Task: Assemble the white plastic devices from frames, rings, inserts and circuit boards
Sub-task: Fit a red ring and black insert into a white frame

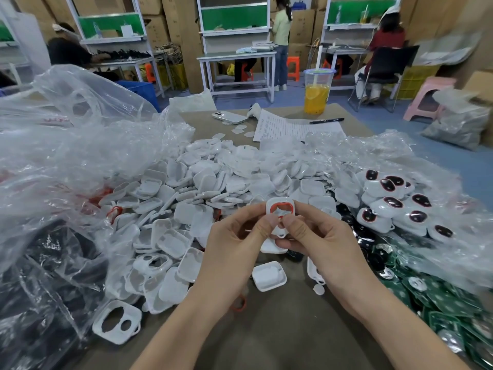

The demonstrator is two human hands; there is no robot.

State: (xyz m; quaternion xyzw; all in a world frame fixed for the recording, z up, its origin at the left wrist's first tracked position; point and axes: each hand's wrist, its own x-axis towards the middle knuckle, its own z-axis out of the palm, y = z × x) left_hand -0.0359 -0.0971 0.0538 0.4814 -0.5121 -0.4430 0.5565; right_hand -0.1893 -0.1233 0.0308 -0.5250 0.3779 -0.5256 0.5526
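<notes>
Workshop table point(280, 329), white shells heaped | left hand point(234, 241) + right hand point(317, 236): both pinch white frame point(280, 206), red ring point(280, 208) seated inside

Both hands point(269, 236) pinch a white frame point(280, 209) holding a red ring point(274, 208).

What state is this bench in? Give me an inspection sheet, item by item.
Surface: brown table, mostly covered.
Job's things: white frame with red ring held up; white parts pile in the middle; assembled units at right; green circuit boards near right.
Clutter: plastic bags, phone, paper sheet, pen, drink cup.
Grippers: left hand and right hand both pinch the white frame.
Cables: nothing seen.
Surroundings: workbenches, cartons, people at work.
</notes>
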